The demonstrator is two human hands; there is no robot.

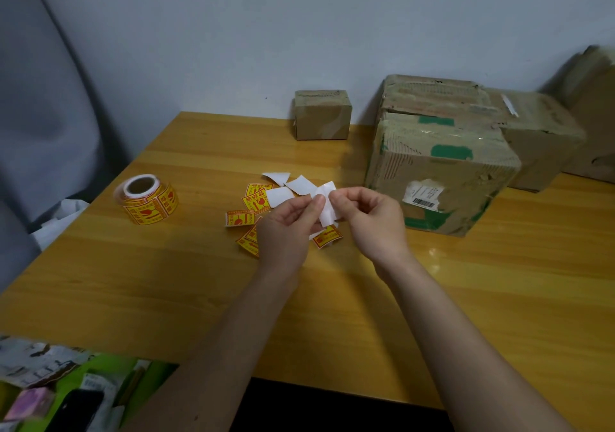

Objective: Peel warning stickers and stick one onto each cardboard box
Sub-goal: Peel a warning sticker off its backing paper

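Both hands meet above the table (133,282): left hand (286,228) and right hand (369,218) pinch one white-backed sticker (327,210), fingertips closed on it. Its long axis runs 11 to 5 o'clock; nearest box (442,178) lies at 2 o'clock, closer to the right hand

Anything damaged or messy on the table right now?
Yes. The nearest big box is battered: torn cardboard, ragged green tape and a half-ripped shipping label. Loose stickers and white backing scraps lie scattered beside the hands instead of staying on the roll.

The wooden surface (332,315) carries a sticker roll (146,200), loose stickers (256,203), white backing pieces (301,185) and cardboard boxes (439,165).
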